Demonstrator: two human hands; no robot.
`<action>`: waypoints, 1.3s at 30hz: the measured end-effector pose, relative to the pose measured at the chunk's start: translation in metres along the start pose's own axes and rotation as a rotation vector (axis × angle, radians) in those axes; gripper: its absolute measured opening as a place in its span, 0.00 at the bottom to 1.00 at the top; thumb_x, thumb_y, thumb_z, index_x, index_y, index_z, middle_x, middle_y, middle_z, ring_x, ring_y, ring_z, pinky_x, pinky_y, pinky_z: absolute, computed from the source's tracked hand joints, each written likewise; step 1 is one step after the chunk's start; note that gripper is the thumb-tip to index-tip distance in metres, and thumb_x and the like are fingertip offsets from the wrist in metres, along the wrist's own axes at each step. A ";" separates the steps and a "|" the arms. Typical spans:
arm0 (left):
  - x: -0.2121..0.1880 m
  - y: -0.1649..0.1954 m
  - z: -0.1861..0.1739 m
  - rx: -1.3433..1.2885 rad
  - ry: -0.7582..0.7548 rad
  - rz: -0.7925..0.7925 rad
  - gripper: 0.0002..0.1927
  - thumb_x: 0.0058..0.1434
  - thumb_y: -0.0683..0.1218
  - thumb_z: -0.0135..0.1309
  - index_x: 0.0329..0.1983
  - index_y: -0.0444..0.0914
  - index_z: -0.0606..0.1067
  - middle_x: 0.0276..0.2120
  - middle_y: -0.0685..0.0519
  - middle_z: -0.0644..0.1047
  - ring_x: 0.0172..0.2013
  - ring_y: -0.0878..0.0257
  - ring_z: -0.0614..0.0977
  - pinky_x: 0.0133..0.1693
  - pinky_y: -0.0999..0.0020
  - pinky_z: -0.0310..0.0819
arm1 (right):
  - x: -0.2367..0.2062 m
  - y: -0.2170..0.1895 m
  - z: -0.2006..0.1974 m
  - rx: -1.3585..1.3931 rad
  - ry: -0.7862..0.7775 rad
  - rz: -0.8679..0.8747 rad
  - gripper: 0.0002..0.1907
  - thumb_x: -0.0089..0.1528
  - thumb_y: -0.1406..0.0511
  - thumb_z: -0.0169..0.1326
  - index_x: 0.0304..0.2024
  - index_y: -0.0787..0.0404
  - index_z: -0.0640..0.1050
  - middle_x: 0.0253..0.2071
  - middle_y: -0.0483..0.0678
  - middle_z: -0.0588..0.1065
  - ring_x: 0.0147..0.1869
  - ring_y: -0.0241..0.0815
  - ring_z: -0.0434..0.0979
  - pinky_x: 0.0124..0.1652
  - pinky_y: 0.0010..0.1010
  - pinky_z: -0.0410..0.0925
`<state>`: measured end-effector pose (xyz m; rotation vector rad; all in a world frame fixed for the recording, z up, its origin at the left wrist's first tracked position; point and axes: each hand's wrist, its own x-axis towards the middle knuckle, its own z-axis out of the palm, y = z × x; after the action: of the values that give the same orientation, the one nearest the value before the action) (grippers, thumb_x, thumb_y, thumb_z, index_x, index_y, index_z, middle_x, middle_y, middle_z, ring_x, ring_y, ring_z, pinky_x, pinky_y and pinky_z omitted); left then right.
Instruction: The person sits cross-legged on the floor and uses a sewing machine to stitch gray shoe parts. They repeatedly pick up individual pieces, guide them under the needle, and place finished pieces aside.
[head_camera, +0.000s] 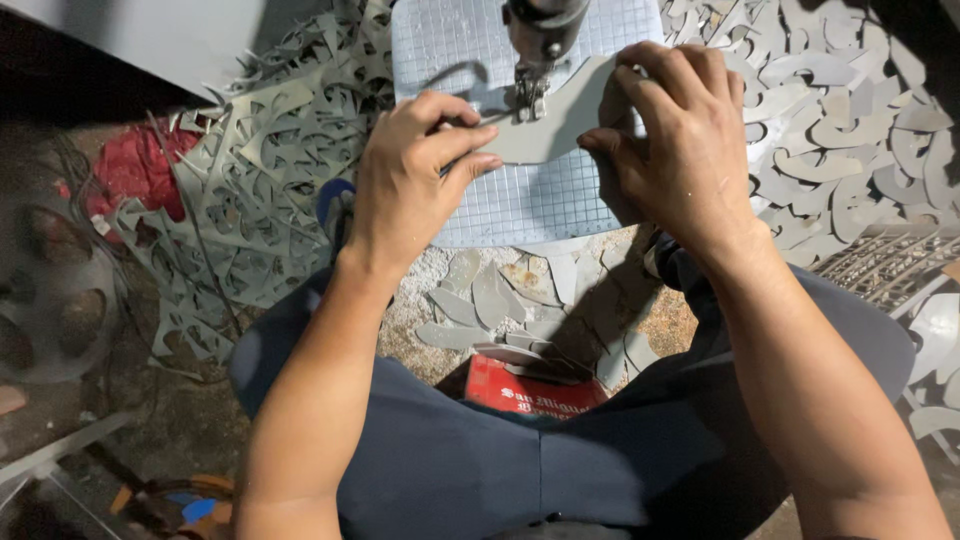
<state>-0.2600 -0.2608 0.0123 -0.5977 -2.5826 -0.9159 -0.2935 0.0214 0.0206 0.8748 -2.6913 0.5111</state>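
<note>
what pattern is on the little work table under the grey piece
A fine grid of squares on the pale blue-grey table, seen in the head view.

Place: a small cutting workshop, floor-level and rough.
Machine: a saw head (535, 45) standing over a gridded grey table (520, 200).
Offcuts: grey sheet scraps (250, 200) heaped left and right (curved cut-out shapes everywhere).
Floor: bare gritty ground (430, 300), strewn with cut grey pieces (500, 295).
</note>
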 end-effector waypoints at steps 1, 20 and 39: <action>0.000 0.000 0.000 0.007 0.003 -0.005 0.13 0.58 0.47 0.72 0.44 0.40 0.84 0.45 0.57 0.78 0.45 0.58 0.80 0.50 0.60 0.73 | 0.000 -0.001 0.000 0.007 -0.002 0.000 0.27 0.63 0.58 0.68 0.56 0.69 0.78 0.62 0.50 0.71 0.66 0.53 0.66 0.63 0.46 0.61; 0.018 -0.036 -0.002 -0.054 -0.110 0.043 0.14 0.56 0.51 0.73 0.40 0.39 0.84 0.38 0.53 0.81 0.36 0.64 0.81 0.39 0.69 0.80 | -0.002 0.020 -0.004 0.042 -0.014 -0.051 0.28 0.60 0.60 0.71 0.58 0.67 0.79 0.55 0.57 0.69 0.60 0.57 0.64 0.58 0.46 0.65; 0.036 -0.067 -0.008 0.010 -0.157 0.188 0.17 0.58 0.54 0.75 0.43 0.41 0.86 0.36 0.51 0.78 0.35 0.60 0.78 0.36 0.65 0.74 | -0.014 -0.002 0.004 0.031 -0.006 0.031 0.26 0.62 0.58 0.71 0.55 0.67 0.78 0.50 0.54 0.68 0.56 0.54 0.65 0.60 0.46 0.60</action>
<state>-0.3228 -0.3030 -0.0006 -0.9258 -2.6085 -0.8235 -0.2823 0.0258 0.0130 0.8451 -2.7131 0.5593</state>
